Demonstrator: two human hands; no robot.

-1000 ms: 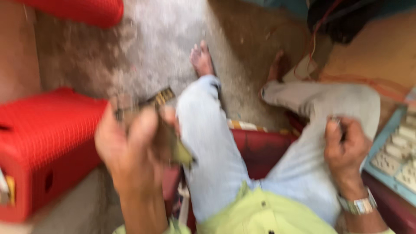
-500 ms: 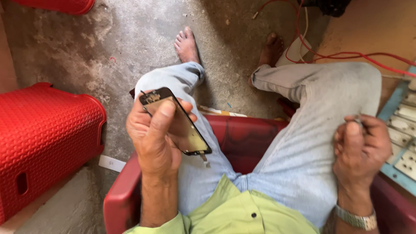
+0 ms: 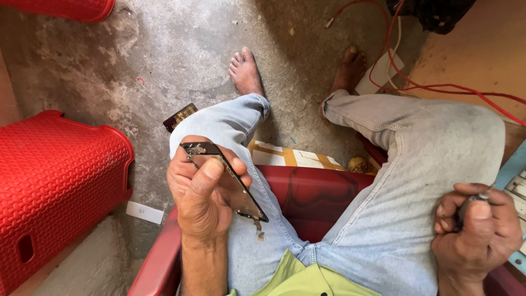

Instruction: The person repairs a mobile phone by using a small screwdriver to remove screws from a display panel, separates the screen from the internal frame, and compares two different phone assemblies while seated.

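Observation:
My left hand (image 3: 203,194) grips a thin black phone screen panel (image 3: 236,192) edge-on above my left thigh, thumb pressed on its upper face; a small flex strip hangs from its lower end. Resting on my right thigh, my right hand (image 3: 476,230) is closed around a small dark tool with a metal tip (image 3: 475,200). I sit in a dark red plastic chair (image 3: 307,192), legs in pale jeans, bare feet on the concrete floor.
A red plastic stool (image 3: 49,181) stands at the left, another red item (image 3: 66,8) at the top left. Red wires (image 3: 438,86) cross the floor at upper right. A small dark card (image 3: 179,117) and a white slip (image 3: 144,212) lie on the floor.
The view has steadied and tilted down. My left hand holds the panel slightly lower and more edge-on. My right hand has dropped toward my right thigh, still closed on the tool.

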